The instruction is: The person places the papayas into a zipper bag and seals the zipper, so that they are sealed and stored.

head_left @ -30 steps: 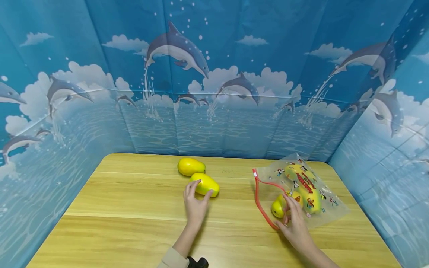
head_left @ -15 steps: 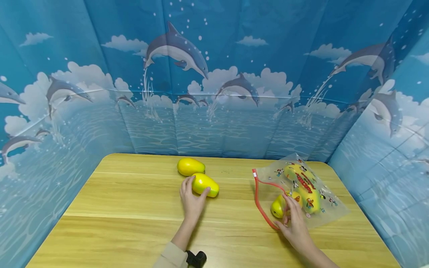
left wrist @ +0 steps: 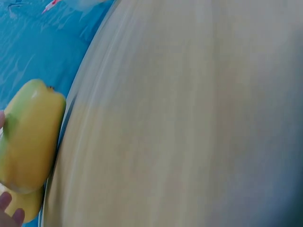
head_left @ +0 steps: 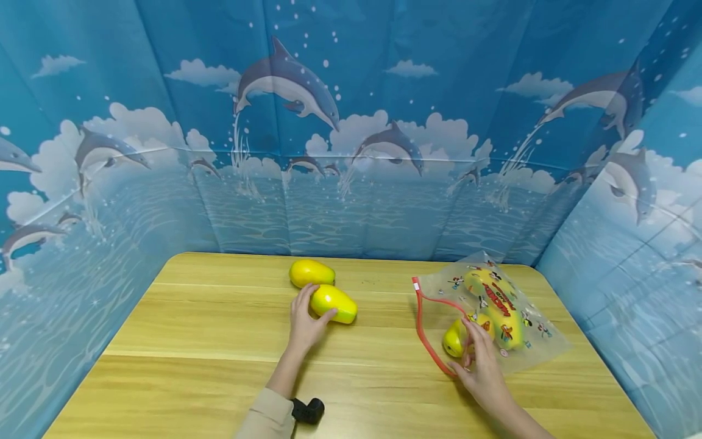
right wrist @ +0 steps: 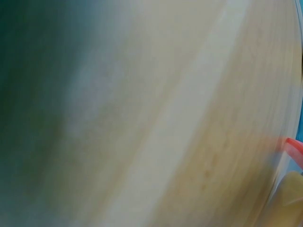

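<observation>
In the head view, my left hand (head_left: 304,326) is curled round the left end of a yellow-green mango (head_left: 336,303), thumb on its near side and fingers at the far side. Another mango (head_left: 311,273) lies just behind it. On the right, my right hand (head_left: 481,366) grips the mouth of a clear zip bag (head_left: 540,350) with a red zip edge (head_left: 421,329) and cartoon print. Several mangoes (head_left: 507,323) are inside the bag. The left wrist view shows the mango (left wrist: 31,137) with fingertips (left wrist: 18,216) at its lower end. The right wrist view is mostly blurred table.
A pale wood table (head_left: 192,341) carries everything. Behind and beside it hangs a blue curtain (head_left: 351,207) printed with dolphins. A black device (head_left: 308,411) is strapped at the left wrist, by the beige sleeve (head_left: 267,416).
My left hand has shifted left along the mango, closing from a looser reach over it. The mango has barely moved. My right hand and the bag stay in place.
</observation>
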Motion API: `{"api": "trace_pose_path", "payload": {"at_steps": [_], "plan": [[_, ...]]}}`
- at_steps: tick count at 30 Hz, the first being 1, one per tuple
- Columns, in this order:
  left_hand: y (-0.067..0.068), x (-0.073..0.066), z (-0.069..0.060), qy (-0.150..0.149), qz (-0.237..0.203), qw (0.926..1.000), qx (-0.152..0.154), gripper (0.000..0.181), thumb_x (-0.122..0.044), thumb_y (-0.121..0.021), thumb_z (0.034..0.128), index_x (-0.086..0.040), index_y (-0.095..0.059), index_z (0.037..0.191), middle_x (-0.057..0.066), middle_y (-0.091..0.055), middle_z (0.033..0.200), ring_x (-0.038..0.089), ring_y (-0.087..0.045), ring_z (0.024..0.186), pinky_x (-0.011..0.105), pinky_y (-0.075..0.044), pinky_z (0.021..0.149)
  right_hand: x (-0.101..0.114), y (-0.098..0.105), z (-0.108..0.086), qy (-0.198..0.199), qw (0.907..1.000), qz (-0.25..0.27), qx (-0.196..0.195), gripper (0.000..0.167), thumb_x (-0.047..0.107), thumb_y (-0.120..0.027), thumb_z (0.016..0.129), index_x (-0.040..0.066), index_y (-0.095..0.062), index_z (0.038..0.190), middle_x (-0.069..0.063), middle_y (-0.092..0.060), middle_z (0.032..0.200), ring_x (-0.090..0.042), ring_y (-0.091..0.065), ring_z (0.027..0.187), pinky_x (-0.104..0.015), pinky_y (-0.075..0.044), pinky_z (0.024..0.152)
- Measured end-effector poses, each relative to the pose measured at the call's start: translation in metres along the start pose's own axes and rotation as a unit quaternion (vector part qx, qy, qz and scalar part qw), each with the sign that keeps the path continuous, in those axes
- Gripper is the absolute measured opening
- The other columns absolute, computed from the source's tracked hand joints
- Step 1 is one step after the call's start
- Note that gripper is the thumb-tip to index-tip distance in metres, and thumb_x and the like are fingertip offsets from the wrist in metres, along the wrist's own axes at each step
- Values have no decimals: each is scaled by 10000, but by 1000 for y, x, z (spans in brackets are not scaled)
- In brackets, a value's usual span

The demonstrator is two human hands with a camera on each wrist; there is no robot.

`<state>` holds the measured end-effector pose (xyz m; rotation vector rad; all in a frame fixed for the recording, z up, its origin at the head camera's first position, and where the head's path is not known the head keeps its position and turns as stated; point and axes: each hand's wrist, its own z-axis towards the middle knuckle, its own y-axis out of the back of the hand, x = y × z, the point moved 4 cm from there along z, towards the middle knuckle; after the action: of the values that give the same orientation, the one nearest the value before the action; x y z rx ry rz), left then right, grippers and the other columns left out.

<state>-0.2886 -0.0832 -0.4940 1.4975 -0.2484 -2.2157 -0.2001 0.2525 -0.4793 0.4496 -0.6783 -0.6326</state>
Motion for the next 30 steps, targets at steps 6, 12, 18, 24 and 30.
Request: {"api": "trace_pose_path", "payload": {"at_steps": [6, 12, 18, 24, 30], "plan": [[6, 2, 4, -36, 70, 9989, 461, 612, -249, -756, 746, -40, -467, 1243, 152, -466, 1303, 355, -372, 1206, 514, -316, 1006, 0, 0, 0, -33, 10000, -66, -1, 1060, -243, -799, 394, -85, -342, 1338, -252, -383, 1213, -58, -411, 624, -96, -377, 496], [9, 5, 10, -218, 210, 9960, 835, 606, -267, -772, 725, -61, -507, 1229, 123, -442, 1253, 328, -436, 1148, 495, -363, 983, -1, 0, 0, -23, 10000, -83, -19, 1070, -240, -803, 388, -78, -342, 1340, -249, -391, 1204, -61, -413, 633, -95, -380, 501], [12, 6, 11, -282, 161, 9926, 1171, 632, -272, -780, 699, -68, -513, 1233, 125, -409, 1267, 342, -429, 1156, 513, -366, 981, -1, 0, 0, -4, 9999, -103, -6, 1077, -240, -803, 387, -75, -338, 1345, -244, -392, 1198, -51, -408, 627, -87, -370, 503], [14, 8, 11, -335, 201, 9875, 1525, 698, -257, -785, 687, -50, -478, 1279, 115, -441, 1329, 315, -391, 1236, 489, -322, 1029, -1, 0, -1, -47, 9999, -132, 43, 1076, -236, -803, 396, -66, -336, 1350, -237, -394, 1194, -43, -407, 626, -76, -365, 507], [14, 12, 11, -320, 104, 9840, 1748, 670, -227, -771, 711, -77, -478, 1295, 93, -445, 1329, 289, -400, 1237, 460, -320, 1040, -1, 0, 0, -59, 9999, -159, 31, 1068, -235, -804, 397, -70, -341, 1345, -245, -391, 1201, -45, -408, 632, -77, -368, 507]]}}
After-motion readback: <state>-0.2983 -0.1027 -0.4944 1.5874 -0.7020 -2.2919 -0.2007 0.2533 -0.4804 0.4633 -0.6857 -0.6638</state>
